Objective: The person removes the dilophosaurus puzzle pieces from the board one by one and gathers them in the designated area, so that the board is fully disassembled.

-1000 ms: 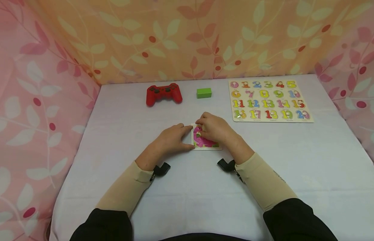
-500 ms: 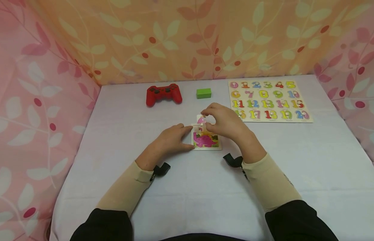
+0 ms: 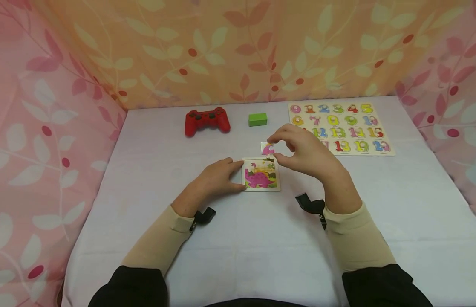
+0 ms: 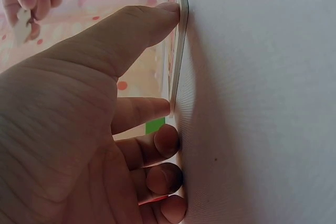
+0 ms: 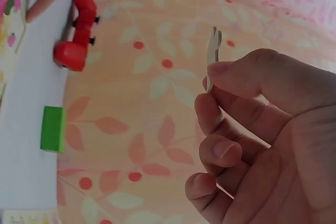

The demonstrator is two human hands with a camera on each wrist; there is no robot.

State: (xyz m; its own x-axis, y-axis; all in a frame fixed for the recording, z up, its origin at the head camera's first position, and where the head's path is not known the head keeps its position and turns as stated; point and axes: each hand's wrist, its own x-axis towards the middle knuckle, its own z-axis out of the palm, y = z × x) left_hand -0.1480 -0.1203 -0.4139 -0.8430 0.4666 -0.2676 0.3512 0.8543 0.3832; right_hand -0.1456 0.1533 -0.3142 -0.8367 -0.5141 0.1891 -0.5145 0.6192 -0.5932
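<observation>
A small framed jigsaw puzzle (image 3: 261,190) with a pink dinosaur picture lies flat on the white cloth. My left hand (image 3: 217,178) rests at its left side, thumb and index finger touching the near and far corners. The left wrist view shows these fingertips against the board's edge (image 4: 181,30), the other fingers loosely bent below. Just above the puzzle's far right corner, my right hand (image 3: 308,151) pinches a jigsaw piece (image 3: 266,149) with a pink patch between thumb and fingers. In the right wrist view this piece (image 5: 213,51) is seen edge-on, off the table.
Behind the puzzle lie a red game controller (image 3: 207,121) and a green block (image 3: 258,120). A number board (image 3: 387,140) with coloured numerals sits at the back right, partly behind my right hand. Floral curtains (image 3: 238,51) stand along the back and sides.
My right hand has lifted a piece from the puzzle's upper left and carried it up and rightwards, uncovering the dinosaur picture. My left hand has stayed at the puzzle's left edge.
</observation>
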